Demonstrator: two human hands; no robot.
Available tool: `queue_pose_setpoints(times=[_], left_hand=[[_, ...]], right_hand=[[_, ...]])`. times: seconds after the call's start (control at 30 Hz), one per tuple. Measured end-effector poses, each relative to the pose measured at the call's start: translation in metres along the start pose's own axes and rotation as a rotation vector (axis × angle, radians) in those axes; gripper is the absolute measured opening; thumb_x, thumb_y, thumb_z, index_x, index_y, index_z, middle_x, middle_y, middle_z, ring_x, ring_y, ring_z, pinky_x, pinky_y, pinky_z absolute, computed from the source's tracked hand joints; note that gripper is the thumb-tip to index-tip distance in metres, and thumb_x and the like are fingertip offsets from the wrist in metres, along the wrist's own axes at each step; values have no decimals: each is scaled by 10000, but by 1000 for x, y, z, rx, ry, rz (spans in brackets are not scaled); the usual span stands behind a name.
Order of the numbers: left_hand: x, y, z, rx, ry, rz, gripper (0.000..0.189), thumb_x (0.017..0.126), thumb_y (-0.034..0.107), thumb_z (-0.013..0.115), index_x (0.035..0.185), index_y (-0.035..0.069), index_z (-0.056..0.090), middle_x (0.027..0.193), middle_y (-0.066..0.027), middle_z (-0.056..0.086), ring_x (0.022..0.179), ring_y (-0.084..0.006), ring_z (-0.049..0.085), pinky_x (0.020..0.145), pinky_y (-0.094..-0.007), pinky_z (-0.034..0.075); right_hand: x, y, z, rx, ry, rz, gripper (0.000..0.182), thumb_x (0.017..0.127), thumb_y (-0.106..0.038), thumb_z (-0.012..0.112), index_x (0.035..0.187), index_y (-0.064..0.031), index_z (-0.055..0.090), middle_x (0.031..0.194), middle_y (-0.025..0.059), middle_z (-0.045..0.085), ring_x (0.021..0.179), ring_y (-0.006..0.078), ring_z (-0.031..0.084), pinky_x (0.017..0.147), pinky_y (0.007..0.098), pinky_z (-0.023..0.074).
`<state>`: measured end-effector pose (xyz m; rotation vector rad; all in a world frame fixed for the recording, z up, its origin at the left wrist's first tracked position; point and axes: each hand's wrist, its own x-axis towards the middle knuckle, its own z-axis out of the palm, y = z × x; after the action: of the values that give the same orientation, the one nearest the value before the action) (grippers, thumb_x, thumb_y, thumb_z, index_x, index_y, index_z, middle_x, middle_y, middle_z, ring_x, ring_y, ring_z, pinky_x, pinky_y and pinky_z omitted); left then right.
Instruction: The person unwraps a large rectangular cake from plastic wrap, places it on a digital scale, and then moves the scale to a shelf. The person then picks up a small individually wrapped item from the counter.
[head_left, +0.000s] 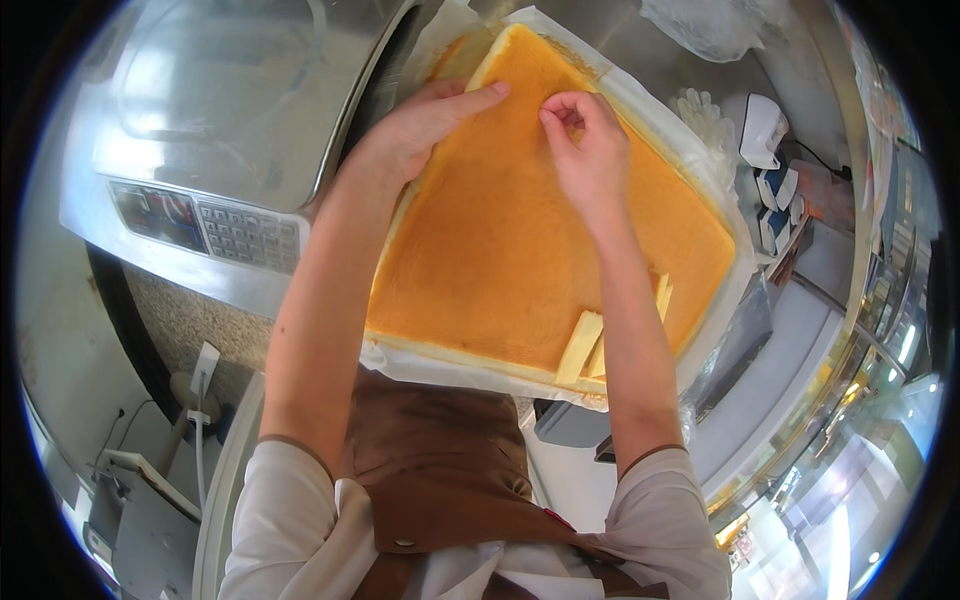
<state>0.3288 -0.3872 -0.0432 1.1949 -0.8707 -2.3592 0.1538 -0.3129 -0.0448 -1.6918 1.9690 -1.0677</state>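
Note:
A large sheet of sponge cake (480, 255) with a smooth golden-brown top lies before me on white baking paper (420, 367). My left hand (427, 116) holds the cake's far left edge, thumb on the top and fingers partly hidden at the side. Over the far part of the cake, my right hand (589, 142) has its thumb and forefinger pinched together; nothing shows between them. Pale yellow cut strips (580, 346) rest on the cake's near right corner, partly covered by my right forearm.
A digital scale (202, 217) with a steel platform and keypad stands close on the left. Clear plastic (705, 26) lies at the back, with a pale glove (705, 116) and a white device (763, 131) to the right. A glass-fronted case (817, 420) curves along the right.

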Motion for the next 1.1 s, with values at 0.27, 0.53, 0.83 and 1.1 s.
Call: queue_pose_setpoints(times=[0.27,0.53,0.83,1.1], left_hand=[[10,-8,-5,32,44,56,491,865,321,690,1223,11,561,1120,-61,633,1032,-135,577,886,-255,443],[-10,-46,5,562,303,773,412,918,72,583,1306,-7,469,1232,-157,567,1141,-247,549,990,-334,414],[-100,-99,-12,1189,333,765,504,904,30,545,1386,37,397,1395,-171,448,1297,-345,417,1074,-416,349],[-132,-102,-33,1284,225,684,505,941,79,490,1426,46,353,1446,-158,399,1329,-324,391,1093,-404,330]], right_hand=[[-1,6,2,-76,48,-34,95,826,-36,609,867,-24,523,822,130,572,756,299,584,664,389,480],[-89,-20,-42,135,59,238,102,888,-29,559,936,-24,470,847,142,535,777,300,552,688,381,458],[-271,-3,-132,343,351,831,115,1011,-162,427,1003,-50,454,791,19,465,695,105,466,631,249,411],[-363,26,-210,265,787,1123,184,974,-242,457,959,-67,511,760,12,499,669,93,474,571,235,377]])
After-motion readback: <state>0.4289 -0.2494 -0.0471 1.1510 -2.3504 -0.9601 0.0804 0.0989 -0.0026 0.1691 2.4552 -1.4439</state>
